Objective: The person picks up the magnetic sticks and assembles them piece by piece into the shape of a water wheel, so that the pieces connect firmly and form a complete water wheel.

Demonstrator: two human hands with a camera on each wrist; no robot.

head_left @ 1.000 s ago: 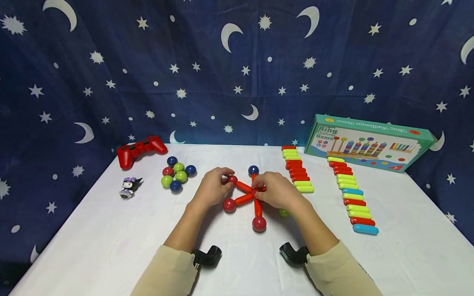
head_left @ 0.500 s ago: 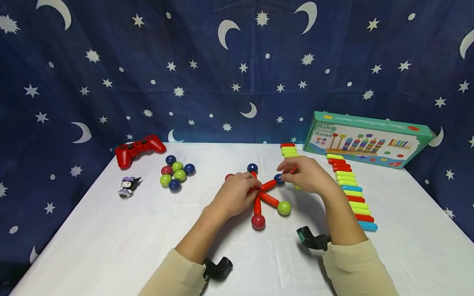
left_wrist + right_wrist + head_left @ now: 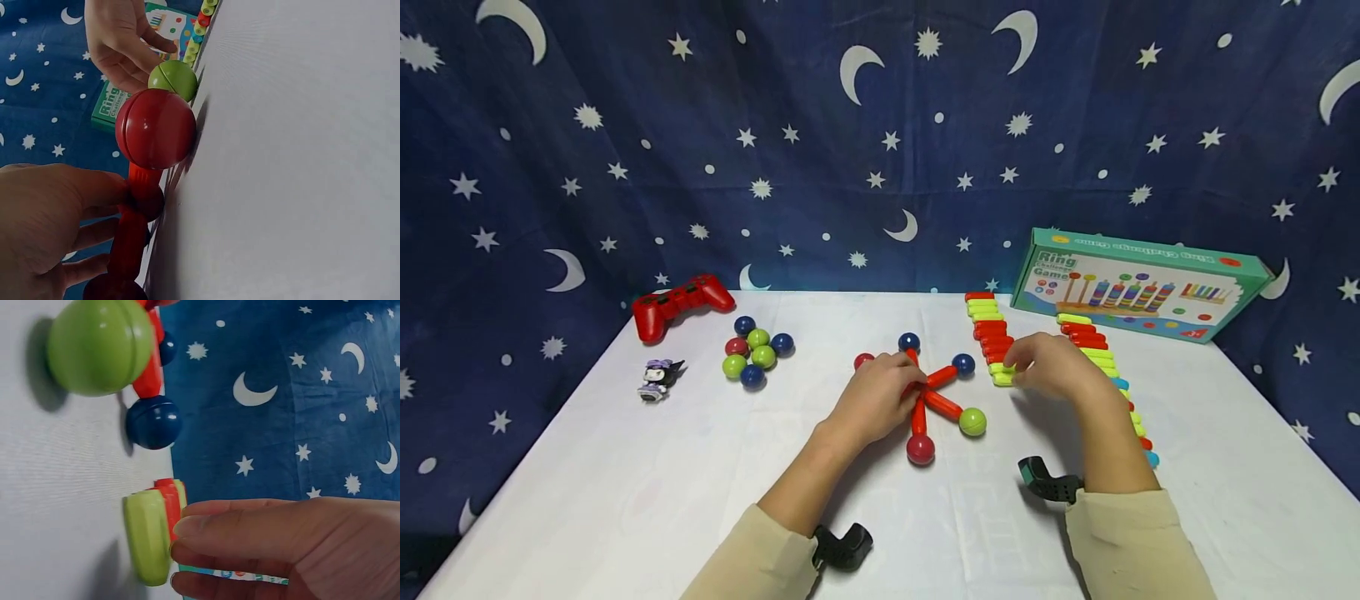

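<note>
In the head view, my left hand holds a star-shaped model of red magnetic sticks at its centre. The left wrist view shows the thumb and fingers about the red centre ball. At the sticks' outer ends sit red, green and blue balls; my left hand hides part of the left side. My right hand is at the near end of a row of red and yellow-green sticks. Its nearly straight fingertips are beside a yellow-green stick, gripping none that I can see.
A cluster of loose balls lies left of the model, near a red game controller and a small figurine. At right are a second stick row, partly behind my right arm, and a green game box.
My left hand has shifted from the model's left red ball to its centre. My right hand has left the centre and moved right to the nearer stick row, uncovering the blue and green balls.
</note>
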